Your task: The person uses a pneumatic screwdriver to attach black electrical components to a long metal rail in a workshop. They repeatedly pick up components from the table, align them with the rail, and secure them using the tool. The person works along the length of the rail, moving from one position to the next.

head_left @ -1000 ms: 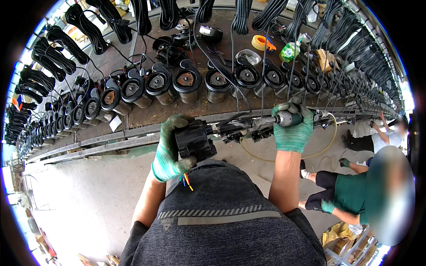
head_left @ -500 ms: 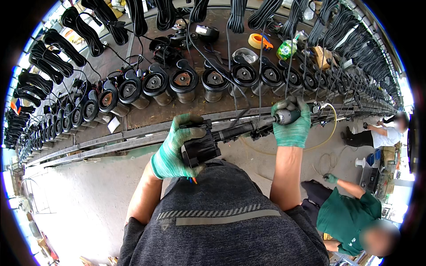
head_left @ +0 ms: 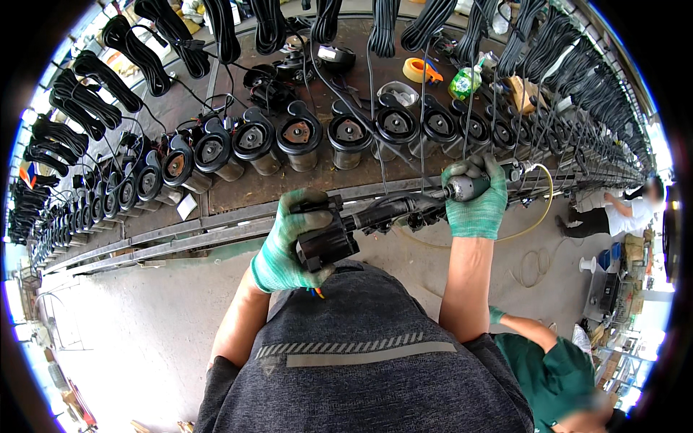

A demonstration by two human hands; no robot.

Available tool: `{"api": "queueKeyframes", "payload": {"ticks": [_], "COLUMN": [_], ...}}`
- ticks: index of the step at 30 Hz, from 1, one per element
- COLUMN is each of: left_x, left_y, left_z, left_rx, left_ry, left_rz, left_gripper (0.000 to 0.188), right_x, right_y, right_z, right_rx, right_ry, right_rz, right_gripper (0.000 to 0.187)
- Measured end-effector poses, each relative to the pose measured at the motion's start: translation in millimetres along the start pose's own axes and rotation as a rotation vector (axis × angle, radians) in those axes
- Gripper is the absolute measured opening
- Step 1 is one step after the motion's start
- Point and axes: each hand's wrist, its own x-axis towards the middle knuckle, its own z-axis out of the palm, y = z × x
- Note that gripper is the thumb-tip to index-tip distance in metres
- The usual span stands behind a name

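Wearing a green and grey knit glove, my left hand is closed around a black plastic housing. A black tube reaches from the housing toward my right hand, and coloured wire ends poke out below it. My right hand, gloved the same way, grips a grey-green air screwdriver lying sideways with its nose toward the tube. Whether the bit touches the tube or a screw I cannot make out. A yellowish air hose runs from the tool's far end.
Metal rails edge the brown bench. Along it stands a row of round motor units with black rims. Bundled black cables hang above. Orange tape and a green bottle lie behind. A person in green is at lower right.
The screwdriver has shifted slightly right and its hose has swung outward. Both hands keep their grips. The person in green has moved lower in the picture.
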Motion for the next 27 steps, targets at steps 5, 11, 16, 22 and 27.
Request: {"api": "queueKeyframes", "payload": {"ticks": [5,11,16,22,27], "left_x": [2,3,9,18,5], "left_y": [5,10,15,4,3], "left_z": [-3,2,6,30,33], "left_rx": [0.035,0.056,0.323,0.444,-1.393], "left_ry": [0.001,0.029,0.023,0.248,0.683], "left_rz": [0.038,0.068,0.014,-0.222,-0.605], "left_gripper": [0.078,0.078,0.077,0.074,0.073], "right_x": [3,1,-2,-48,-31], "right_y": [-2,-8,-10,13,-8], "right_z": [8,14,20,30,23], "right_rx": [-0.016,0.012,-0.090,-0.093,0.046], "right_ry": [0.022,-0.072,-0.065,-0.450,-0.437], "right_rz": [-0.015,0.025,-0.080,-0.251,-0.125], "right_gripper": [0.018,0.017,0.017,0.016,0.022]}}
